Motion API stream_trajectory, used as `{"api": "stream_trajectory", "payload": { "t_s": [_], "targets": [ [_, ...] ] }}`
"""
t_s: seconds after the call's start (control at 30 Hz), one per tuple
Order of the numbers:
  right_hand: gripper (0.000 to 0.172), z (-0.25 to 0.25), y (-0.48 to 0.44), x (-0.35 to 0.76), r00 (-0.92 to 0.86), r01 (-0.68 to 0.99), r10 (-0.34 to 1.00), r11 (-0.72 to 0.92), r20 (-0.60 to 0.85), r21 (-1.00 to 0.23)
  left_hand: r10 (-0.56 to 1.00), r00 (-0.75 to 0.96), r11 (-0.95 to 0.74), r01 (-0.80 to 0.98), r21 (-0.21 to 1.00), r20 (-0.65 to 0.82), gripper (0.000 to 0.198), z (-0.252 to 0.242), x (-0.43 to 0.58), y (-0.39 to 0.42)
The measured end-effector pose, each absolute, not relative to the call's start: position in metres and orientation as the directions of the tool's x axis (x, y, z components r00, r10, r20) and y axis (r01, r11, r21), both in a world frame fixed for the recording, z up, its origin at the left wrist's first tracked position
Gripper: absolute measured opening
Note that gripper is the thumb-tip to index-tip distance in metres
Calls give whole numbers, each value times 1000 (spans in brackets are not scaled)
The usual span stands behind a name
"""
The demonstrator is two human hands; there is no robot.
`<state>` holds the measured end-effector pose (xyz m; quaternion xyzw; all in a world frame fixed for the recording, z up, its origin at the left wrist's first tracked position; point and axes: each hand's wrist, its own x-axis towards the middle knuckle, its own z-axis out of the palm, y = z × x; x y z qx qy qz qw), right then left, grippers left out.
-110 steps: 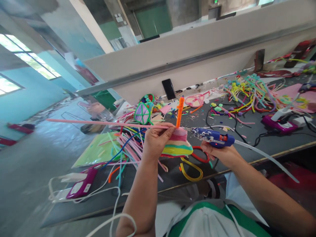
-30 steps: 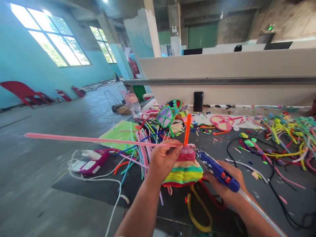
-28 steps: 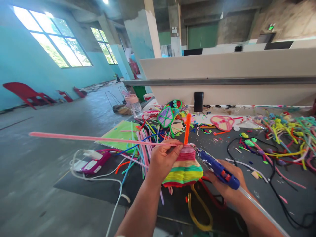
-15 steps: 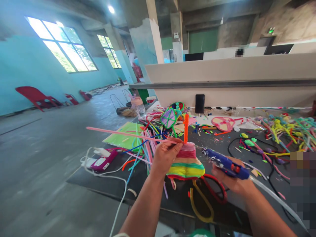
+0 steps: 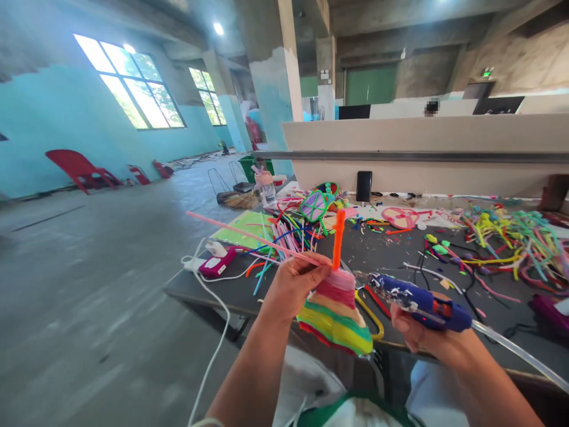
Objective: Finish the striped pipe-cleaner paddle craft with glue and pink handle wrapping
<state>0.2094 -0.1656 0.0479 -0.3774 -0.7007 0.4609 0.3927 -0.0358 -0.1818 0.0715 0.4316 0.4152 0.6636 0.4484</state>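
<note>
My left hand [image 5: 296, 284] pinches a long pink pipe cleaner [image 5: 235, 229] at the top of a striped craft piece [image 5: 335, 314] in pink, red, yellow and green. An orange fuzzy stem [image 5: 339, 240] stands upright from the top of that piece, beside my fingertips. My right hand [image 5: 427, 332] is wrapped round a blue glue gun [image 5: 420, 301], a clear glue stick out of its back end. The gun's nozzle points left, close to the right edge of the striped piece. My left fingertips partly cover the pink strand's end.
Bundled pipe cleaners [image 5: 288, 234] and a green sheet [image 5: 244, 230] lie on the dark table [image 5: 382, 255]. A purple power strip [image 5: 217, 264] with white cables sits at the left edge. Tangled colourful stems [image 5: 502, 237] cover the right; a phone [image 5: 363, 186] leans against the partition [image 5: 418, 178].
The view has shifted, showing more of my lap. The striped piece now hangs lower over the table's front edge, tilted. Both hands keep their hold.
</note>
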Motion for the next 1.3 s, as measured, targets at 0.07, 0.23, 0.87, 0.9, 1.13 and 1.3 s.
{"api": "stream_trajectory", "payload": {
  "t_s": [0.07, 0.23, 0.87, 0.9, 1.13, 1.3],
  "targets": [
    [43, 43, -180, 214, -399, 159, 911, 180, 104, -971, 966, -146, -238, -175, 955, 214, 18, 68, -32, -188],
    [39, 38, -202, 231, -326, 132, 945, 57, 11, -990, 978, 28, -208, -17, 978, 209, 18, 64, -22, -188],
    [27, 30, -154, 243, -443, 222, 897, 96, -13, -970, 976, 81, -213, 159, 964, 202, 11, 60, -17, -161],
    [26, 31, -152, 243, -485, 225, 874, 92, -30, -970, 976, 79, -216, 167, 962, 205, 11, 60, -17, -160],
    [33, 30, -147, 246, -479, 215, 872, 3, -103, -977, 970, 108, -235, 184, 954, 218, 15, 56, -17, -152],
    [36, 29, -149, 243, -466, 225, 875, -25, -130, -974, 970, 107, -233, 174, 957, 217, 14, 56, -17, -152]
  ]
}}
